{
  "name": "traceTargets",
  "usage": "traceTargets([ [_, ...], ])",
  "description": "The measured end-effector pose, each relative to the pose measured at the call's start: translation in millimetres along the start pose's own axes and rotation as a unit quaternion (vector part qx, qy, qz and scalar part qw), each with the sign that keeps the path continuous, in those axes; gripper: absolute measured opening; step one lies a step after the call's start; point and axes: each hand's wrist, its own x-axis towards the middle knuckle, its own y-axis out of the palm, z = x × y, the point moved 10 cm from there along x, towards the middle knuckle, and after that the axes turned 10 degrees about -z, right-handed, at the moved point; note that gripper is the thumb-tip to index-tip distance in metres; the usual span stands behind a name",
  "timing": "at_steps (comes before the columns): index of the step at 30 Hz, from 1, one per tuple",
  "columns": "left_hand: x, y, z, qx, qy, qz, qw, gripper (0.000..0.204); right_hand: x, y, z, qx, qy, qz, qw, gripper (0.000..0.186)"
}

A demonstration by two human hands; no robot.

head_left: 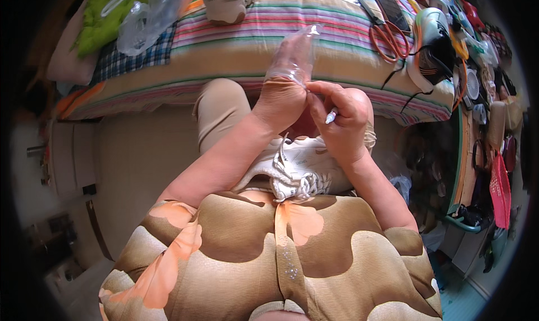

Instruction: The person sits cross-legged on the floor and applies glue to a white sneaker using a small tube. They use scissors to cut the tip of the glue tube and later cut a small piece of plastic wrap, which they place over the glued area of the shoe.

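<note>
My left hand [285, 63] is inside a clear plastic glove or bag [310, 40], which reaches down to the wrist; the fingers look stretched out away from me, though the film blurs them. At its edge by the left wrist, my right hand [343, 119] pinches the plastic between thumb and forefinger. A slim white pen-like tube [332, 115] pokes out of the right hand, its other end hidden in the palm. Below both hands, a white lace-up sneaker [300, 166] rests on my lap, partly covered by my arms.
Ahead stands a bed with a striped cover [331, 43]. On it lie a beige-white shoe [223, 4], orange-handled scissors [388, 41], a dark phone [391, 9] and a black-and-white shoe [435, 46]. Clear plastic bags [140, 26] and a green cloth [100, 21] lie at the far left.
</note>
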Motion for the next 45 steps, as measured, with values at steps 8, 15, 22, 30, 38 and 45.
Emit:
traceTargets([
  [8,-4,7,-20,0.049,0.077,0.034,0.995,0.056,-3,7,-21,0.040,0.091,0.005,0.995,0.006],
  [15,-13,17,-8,0.113,0.074,0.083,0.987,0.051,-16,21,-41,0.082,0.154,0.109,0.979,0.007],
  [22,-22,21,-4,0.108,0.073,0.109,0.985,0.045,-17,24,-29,0.054,0.098,0.153,0.982,0.009],
  [30,-17,15,-8,0.232,0.160,0.067,0.957,0.048,-15,7,-19,-0.046,0.036,0.032,0.998,0.016],
  [38,-24,20,20,0.174,0.004,0.093,0.980,0.032,-17,12,-4,-0.145,-0.053,0.066,0.986,0.018],
  [45,-27,24,-4,0.255,0.142,0.091,0.952,0.033,-14,14,-10,-0.138,-0.022,0.066,0.988,0.016],
])
